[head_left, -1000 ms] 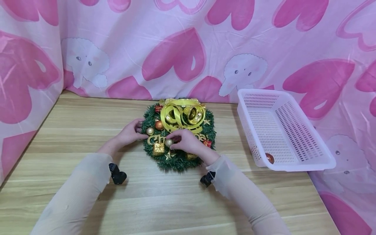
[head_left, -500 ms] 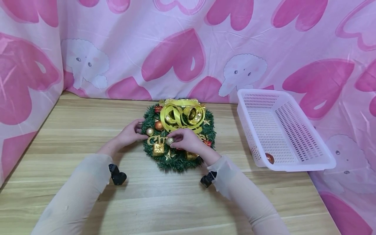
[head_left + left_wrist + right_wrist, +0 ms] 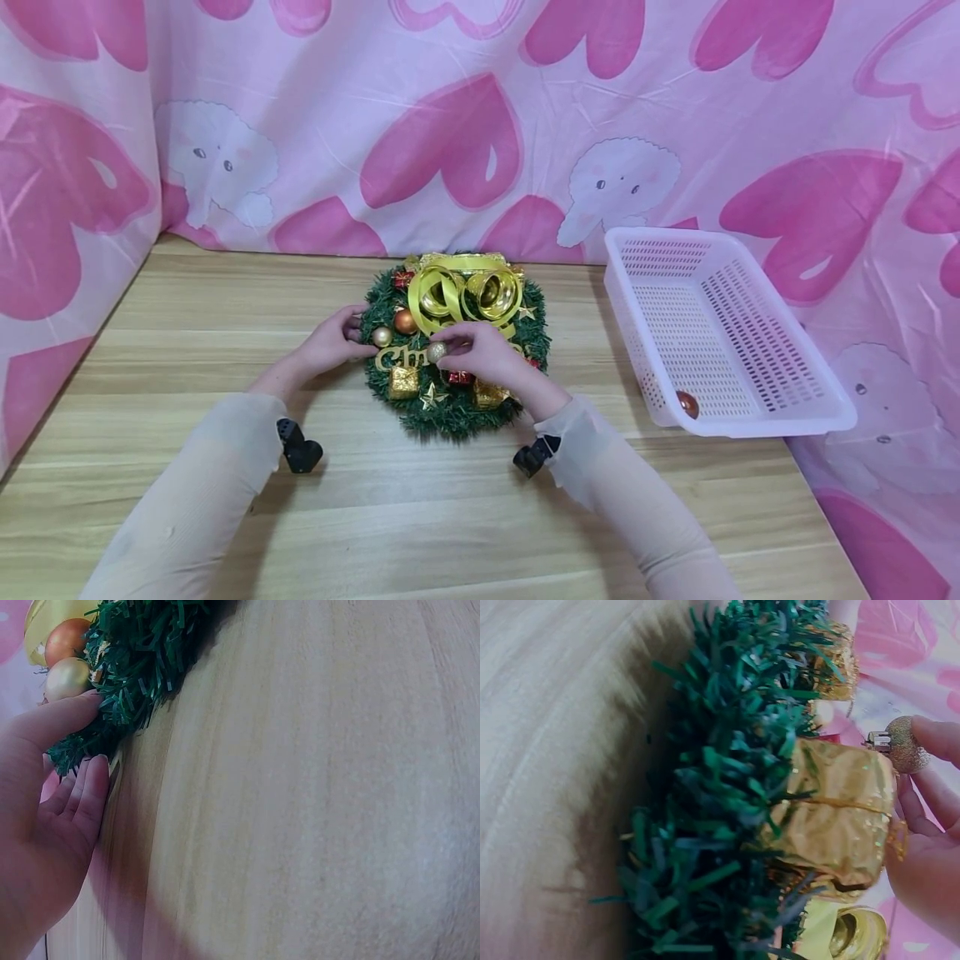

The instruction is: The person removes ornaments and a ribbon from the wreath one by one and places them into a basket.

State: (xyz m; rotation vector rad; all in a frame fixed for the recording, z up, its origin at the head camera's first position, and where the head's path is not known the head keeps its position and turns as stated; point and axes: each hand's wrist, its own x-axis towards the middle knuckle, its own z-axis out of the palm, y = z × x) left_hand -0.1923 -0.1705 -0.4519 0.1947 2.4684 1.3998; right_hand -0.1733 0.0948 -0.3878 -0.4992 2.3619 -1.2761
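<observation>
A green tinsel Christmas wreath [image 3: 450,423] lies on the table, decked with gold bells [image 3: 492,296], yellow ribbon, small gift boxes and gold lettering [image 3: 397,358]. My left hand [image 3: 330,340] holds its left edge, thumb [image 3: 71,716] on top and fingers lower down. Close by that thumb sit a pale gold ball [image 3: 69,678] and an orange ball [image 3: 67,642]. Over the wreath's middle, my right hand [image 3: 483,357] pinches a glittery gold bauble [image 3: 907,746] between thumb and fingers. The bauble's silver cap points toward the wreath, past a gold gift box [image 3: 840,817].
A white perforated basket [image 3: 727,333] stands on the right side of the table, with one copper-coloured bauble [image 3: 687,405] in its near left corner. Pink heart-patterned cloth [image 3: 300,125] hangs behind and at both sides of the wooden table [image 3: 412,517].
My right hand has lifted slightly away from the viewer with the bauble, uncovering a red gift box beneath it. The left hand and the wreath have stayed put.
</observation>
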